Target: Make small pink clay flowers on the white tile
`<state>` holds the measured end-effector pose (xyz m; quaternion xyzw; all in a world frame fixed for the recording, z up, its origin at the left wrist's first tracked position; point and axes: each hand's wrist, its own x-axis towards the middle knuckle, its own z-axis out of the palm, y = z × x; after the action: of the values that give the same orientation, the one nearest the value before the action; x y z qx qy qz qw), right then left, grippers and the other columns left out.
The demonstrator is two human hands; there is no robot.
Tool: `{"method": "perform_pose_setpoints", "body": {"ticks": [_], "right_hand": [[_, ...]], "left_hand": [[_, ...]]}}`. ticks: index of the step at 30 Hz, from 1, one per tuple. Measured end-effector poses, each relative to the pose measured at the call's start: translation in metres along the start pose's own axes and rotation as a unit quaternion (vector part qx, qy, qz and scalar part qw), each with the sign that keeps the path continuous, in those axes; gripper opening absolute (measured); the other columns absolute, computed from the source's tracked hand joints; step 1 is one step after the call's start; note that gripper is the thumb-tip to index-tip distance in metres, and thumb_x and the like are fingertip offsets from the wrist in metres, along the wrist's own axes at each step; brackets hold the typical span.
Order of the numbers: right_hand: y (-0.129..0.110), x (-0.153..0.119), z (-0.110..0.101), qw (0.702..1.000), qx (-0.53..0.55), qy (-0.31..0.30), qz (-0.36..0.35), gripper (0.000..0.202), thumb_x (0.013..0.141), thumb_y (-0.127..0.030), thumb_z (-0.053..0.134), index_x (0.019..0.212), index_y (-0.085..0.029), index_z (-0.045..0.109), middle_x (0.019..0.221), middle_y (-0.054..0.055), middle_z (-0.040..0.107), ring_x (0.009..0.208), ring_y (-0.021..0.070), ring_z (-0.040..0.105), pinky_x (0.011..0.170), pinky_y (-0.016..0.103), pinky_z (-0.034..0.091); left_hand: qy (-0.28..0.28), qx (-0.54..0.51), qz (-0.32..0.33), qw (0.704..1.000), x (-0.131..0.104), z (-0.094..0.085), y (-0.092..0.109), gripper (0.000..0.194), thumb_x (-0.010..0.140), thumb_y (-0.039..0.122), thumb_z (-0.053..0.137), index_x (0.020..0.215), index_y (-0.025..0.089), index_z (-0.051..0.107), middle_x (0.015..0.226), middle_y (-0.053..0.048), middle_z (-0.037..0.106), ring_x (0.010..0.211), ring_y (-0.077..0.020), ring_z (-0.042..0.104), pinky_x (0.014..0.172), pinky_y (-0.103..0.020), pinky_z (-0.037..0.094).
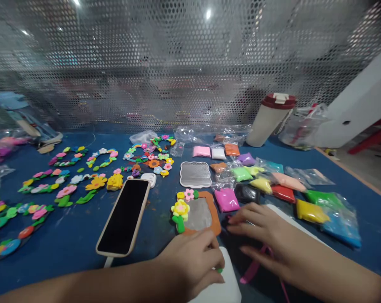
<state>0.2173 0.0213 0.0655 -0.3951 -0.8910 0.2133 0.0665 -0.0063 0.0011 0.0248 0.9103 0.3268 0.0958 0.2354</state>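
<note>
My left hand is closed over a white board, its fingers pinching a small piece of green clay. Just beyond it lies a mirror with an orange-brown clay frame, decorated with yellow and pink flowers along its left and top. My right hand hovers low over the table to the right of the frame, fingers apart, near a pink tool. Nothing shows in its grasp. A magenta clay packet lies just past its fingertips.
A phone lies on the left, with flowered clay rings around it. Several clay packets spread across the right. Behind them stand a plain mirror lying flat, a tumbler and a blue-lidded bottle at far left.
</note>
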Motion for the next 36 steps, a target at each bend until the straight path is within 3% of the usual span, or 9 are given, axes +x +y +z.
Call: {"method": "perform_pose_setpoints", "body": {"ticks": [3, 6, 9, 13, 16, 19, 25, 32, 36], "right_hand": [[-0.002, 0.043, 0.001, 0.997, 0.050, 0.060, 0.023, 0.024, 0.089, -0.013, 0.041, 0.106, -0.019, 0.057, 0.100, 0.009, 0.063, 0.089, 0.0200, 0.060, 0.076, 0.034, 0.048], [-0.002, 0.082, 0.010, 0.993, 0.084, 0.073, 0.041, 0.019, 0.088, -0.012, 0.039, 0.103, -0.017, 0.051, 0.093, 0.009, 0.065, 0.080, 0.0183, 0.061, 0.070, 0.031, 0.047], [0.001, 0.102, 0.023, 0.991, 0.083, 0.083, 0.058, 0.021, 0.084, -0.005, 0.037, 0.099, -0.015, 0.048, 0.091, 0.011, 0.064, 0.081, 0.0196, 0.060, 0.068, 0.031, 0.044], [0.006, 0.107, 0.036, 0.988, 0.082, 0.095, 0.088, 0.023, 0.079, -0.002, 0.036, 0.095, -0.016, 0.044, 0.089, 0.011, 0.063, 0.077, 0.0194, 0.057, 0.064, 0.030, 0.041], [0.005, 0.105, 0.038, 0.989, 0.077, 0.092, 0.092, 0.022, 0.075, -0.002, 0.041, 0.090, -0.017, 0.044, 0.085, 0.009, 0.060, 0.073, 0.0194, 0.053, 0.063, 0.030, 0.038], [0.002, 0.106, 0.036, 0.989, 0.071, 0.090, 0.097, 0.023, 0.072, 0.001, 0.040, 0.087, -0.016, 0.046, 0.092, 0.012, 0.058, 0.078, 0.0214, 0.051, 0.069, 0.034, 0.037], [0.005, 0.108, 0.033, 0.984, 0.117, 0.077, 0.108, 0.026, 0.071, 0.002, 0.035, 0.085, -0.017, 0.047, 0.089, 0.010, 0.058, 0.078, 0.0191, 0.052, 0.069, 0.030, 0.040], [0.012, 0.112, 0.033, 0.972, 0.184, 0.039, 0.143, 0.027, 0.071, 0.000, 0.038, 0.086, -0.015, 0.054, 0.089, 0.010, 0.066, 0.080, 0.0192, 0.059, 0.072, 0.030, 0.044], [0.007, 0.112, 0.027, 0.964, 0.226, -0.014, 0.138, 0.027, 0.075, -0.004, 0.038, 0.088, -0.015, 0.059, 0.091, 0.009, 0.069, 0.082, 0.0186, 0.063, 0.074, 0.029, 0.047]], "left_hand": [[0.022, -0.019, 0.021, 0.999, -0.001, 0.003, -0.003, 0.007, 0.085, 0.026, 0.060, 0.090, 0.021, 0.061, 0.092, -0.001, 0.060, 0.074, -0.0130, 0.057, 0.061, -0.023, 0.041], [0.075, -0.076, 0.039, 0.994, -0.001, 0.002, -0.005, 0.005, 0.084, 0.020, 0.058, 0.087, 0.019, 0.062, 0.089, -0.003, 0.063, 0.076, -0.0142, 0.058, 0.066, -0.023, 0.043], [0.140, -0.161, 0.033, 0.976, -0.001, -0.008, -0.004, 0.005, 0.083, 0.017, 0.060, 0.081, 0.016, 0.064, 0.079, -0.004, 0.067, 0.074, -0.0148, 0.060, 0.067, -0.023, 0.045], [0.162, -0.288, -0.124, 0.936, 0.002, -0.035, -0.003, 0.016, 0.074, 0.012, 0.065, 0.089, 0.017, 0.068, 0.078, -0.001, 0.070, 0.058, -0.0101, 0.058, 0.049, -0.018, 0.040], [0.186, -0.353, -0.190, 0.897, 0.006, -0.059, -0.010, 0.016, 0.077, 0.013, 0.061, 0.089, 0.020, 0.071, 0.082, 0.000, 0.067, 0.070, -0.0109, 0.061, 0.056, -0.017, 0.044], [0.197, -0.396, -0.244, 0.863, 0.009, -0.075, -0.023, 0.010, 0.081, 0.020, 0.060, 0.082, 0.019, 0.070, 0.073, 0.003, 0.065, 0.055, -0.0064, 0.054, 0.052, -0.015, 0.044], [0.230, -0.415, -0.263, 0.840, 0.010, -0.077, -0.049, 0.013, 0.080, 0.029, 0.065, 0.088, 0.019, 0.067, 0.070, 0.002, 0.066, 0.062, -0.0096, 0.063, 0.055, -0.016, 0.048], [0.194, -0.432, -0.256, 0.843, 0.012, -0.069, -0.062, 0.016, 0.083, 0.026, 0.060, 0.095, 0.017, 0.066, 0.073, 0.000, 0.067, 0.066, -0.0105, 0.064, 0.055, -0.016, 0.049], [0.179, -0.432, -0.252, 0.847, 0.013, -0.068, -0.063, 0.016, 0.082, 0.031, 0.061, 0.085, 0.016, 0.066, 0.065, 0.002, 0.064, 0.056, -0.0086, 0.059, 0.052, -0.017, 0.047]]}}
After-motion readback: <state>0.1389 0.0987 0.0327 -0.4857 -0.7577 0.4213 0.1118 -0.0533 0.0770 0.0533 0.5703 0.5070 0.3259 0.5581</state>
